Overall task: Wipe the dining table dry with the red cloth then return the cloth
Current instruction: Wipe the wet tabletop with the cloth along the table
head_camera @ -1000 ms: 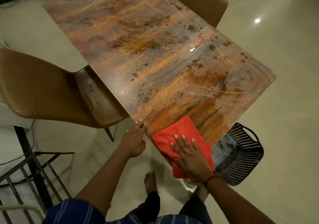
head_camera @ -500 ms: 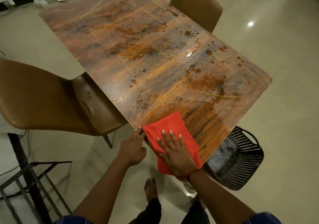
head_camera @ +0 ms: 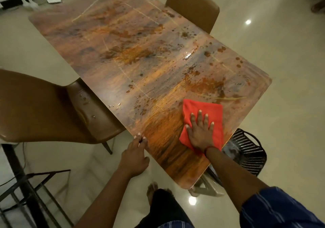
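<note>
The right hand point(head_camera: 200, 134) lies flat on the red cloth point(head_camera: 205, 110), fingers straight and spread, pressing it onto the dining table point(head_camera: 123, 61) near the table's near right edge. The cloth is folded into a rough rectangle and looks soft and napped. The left hand point(head_camera: 134, 155) rests its fingertips on the table's near long edge, well apart from the cloth, fingers loosely extended; whether the thumb hooks underneath is hard to say.

The tabletop is glossy, with a streaked brown and orange wood-grain pattern and rounded corners. Water drops point(head_camera: 189, 56) bead across its middle and right side, catching the light. The floor point(head_camera: 281, 69) is pale polished tile.

A brown padded chair point(head_camera: 35, 108) stands at the left side, its seat tucked under the edge and spotted with drops. A second brown chair point(head_camera: 192, 6) stands at the far side. A black perforated basket point(head_camera: 249, 154) sits on the floor, partly under the right corner. A dark metal frame point(head_camera: 35, 183) stands at lower left.
</note>
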